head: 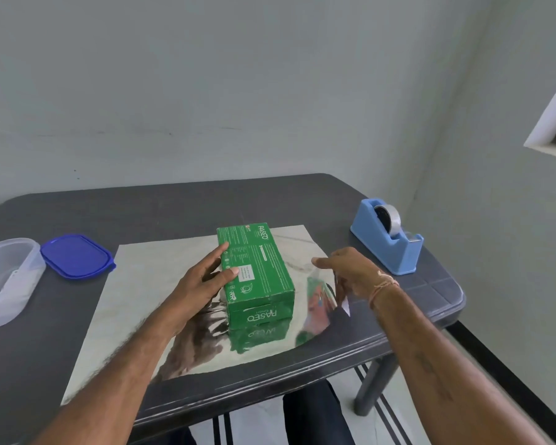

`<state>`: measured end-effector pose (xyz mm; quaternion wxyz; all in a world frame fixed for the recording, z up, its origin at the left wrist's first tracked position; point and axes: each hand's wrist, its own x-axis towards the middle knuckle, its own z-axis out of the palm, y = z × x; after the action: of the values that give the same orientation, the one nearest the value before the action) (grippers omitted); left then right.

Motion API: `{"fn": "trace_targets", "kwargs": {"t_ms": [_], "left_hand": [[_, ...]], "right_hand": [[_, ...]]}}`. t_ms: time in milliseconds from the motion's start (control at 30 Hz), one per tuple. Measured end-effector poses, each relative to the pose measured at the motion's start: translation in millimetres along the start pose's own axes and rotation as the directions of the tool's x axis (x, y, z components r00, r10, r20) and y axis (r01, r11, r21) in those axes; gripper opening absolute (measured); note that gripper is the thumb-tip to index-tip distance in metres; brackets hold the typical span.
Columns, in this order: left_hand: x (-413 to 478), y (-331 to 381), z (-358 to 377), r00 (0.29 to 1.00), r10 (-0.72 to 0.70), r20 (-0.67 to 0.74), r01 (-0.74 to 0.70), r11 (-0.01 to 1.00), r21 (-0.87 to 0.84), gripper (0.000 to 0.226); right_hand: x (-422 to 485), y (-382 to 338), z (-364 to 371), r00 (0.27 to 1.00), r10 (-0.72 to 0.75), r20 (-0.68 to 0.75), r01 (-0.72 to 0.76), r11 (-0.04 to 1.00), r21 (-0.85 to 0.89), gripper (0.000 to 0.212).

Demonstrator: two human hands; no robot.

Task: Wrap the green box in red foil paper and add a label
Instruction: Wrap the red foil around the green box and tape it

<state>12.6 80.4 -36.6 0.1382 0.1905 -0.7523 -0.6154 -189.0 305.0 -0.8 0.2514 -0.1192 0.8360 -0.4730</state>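
Between the two hands, flat on the foil paper [135,290] with its silver face up: green box [257,268]. Pressed against its side, fingers straight and thumb on top, gripping nothing: left hand [203,281]. Stretched over the sheet's lifted edge: right hand [350,271]; cannot tell whether pinching it. Risk of skidding the box off-centre when drawing that slick sheet up without firmer pressing; risk too of creasing or tearing the foil. Just beyond the right hand: tape dispenser [389,242].

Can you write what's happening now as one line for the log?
green box: on foil paper, silver side up | left hand: presses on box | right hand: pinches foil's raised right edge | tape dispenser: right, untouched
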Motion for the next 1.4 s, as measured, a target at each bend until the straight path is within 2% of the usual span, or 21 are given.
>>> {"fn": "trace_targets", "kwargs": {"t_ms": [100, 167, 233, 300, 500, 600, 733, 900, 1033, 1233, 1300, 1400], "left_hand": [[-0.4, 0.6, 0.3, 1.0, 0.001, -0.002, -0.001, 1.0, 0.004, 0.066], [0.1, 0.3, -0.4, 1.0, -0.007, -0.005, 0.007, 1.0, 0.005, 0.066], [1.6, -0.8, -2.7, 1.0, -0.012, -0.006, 0.012, 1.0, 0.009, 0.066], [3.1, -2.2, -5.0, 1.0, -0.017, 0.001, 0.017, 1.0, 0.016, 0.065], [8.8, -4.2, -6.6, 1.0, -0.027, -0.014, 0.028, 0.999, 0.029, 0.061], [11.2, -4.9, -7.0, 0.999, -0.037, -0.026, 0.038, 0.999, 0.021, 0.061], [14.1, -3.4, -7.0, 0.997, -0.055, -0.053, 0.056, 0.998, 0.018, 0.063], [30.7, 9.4, 4.7, 0.985, -0.083, -0.151, 0.09, 0.995, 0.042, 0.038], [49.9, 23.4, 25.8, 0.967, -0.113, -0.229, 0.135, 0.987, 0.083, 0.051], [63.2, 13.2, 36.9, 0.944, -0.18, -0.278, 0.218, 0.969, 0.113, 0.078], [65.1, 9.2, 35.1, 0.942, -0.198, -0.27, 0.223, 0.973, 0.065, 0.077], [66.2, 3.2, 33.9, 0.943, -0.204, -0.262, 0.217, 0.976, 0.02, 0.075]], "right_hand": [[-1.2, -1.5, -0.8, 0.994, 0.077, 0.083, -0.086, 0.989, 0.121, 0.032], [-1.4, -1.8, 2.5, 0.99, 0.067, 0.122, -0.088, 0.982, 0.17, 0.028], [1.0, -4.2, 7.9, 0.991, -0.027, 0.134, -0.009, 0.966, 0.258, 0.022], [-0.5, -12.3, 13.8, 0.977, -0.143, 0.155, 0.087, 0.943, 0.322, 0.026], [-14.7, -38.1, 39.5, 0.876, -0.334, 0.348, 0.224, 0.921, 0.318, 0.034], [-14.8, -38.5, 50.6, 0.854, -0.38, 0.355, 0.337, 0.924, 0.18, 0.045], [-13.3, -34.8, 61.0, 0.861, -0.411, 0.3, 0.441, 0.896, -0.039, 0.047], [-24.3, -36.9, 63.2, 0.856, -0.446, 0.26, 0.496, 0.85, -0.174, 0.06], [-38.0, -35.8, 61.5, 0.848, -0.467, 0.251, 0.51, 0.848, -0.143, 0.068], [-59.2, -25.0, 56.1, 0.818, -0.527, 0.23, 0.561, 0.819, -0.121, 0.066], [-65.9, -19.0, 55.1, 0.8, -0.562, 0.21, 0.596, 0.784, -0.173, 0.066], [-76.7, -9.5, 54.6, 0.759, -0.639, 0.122, 0.636, 0.688, -0.349, 0.062]]}}
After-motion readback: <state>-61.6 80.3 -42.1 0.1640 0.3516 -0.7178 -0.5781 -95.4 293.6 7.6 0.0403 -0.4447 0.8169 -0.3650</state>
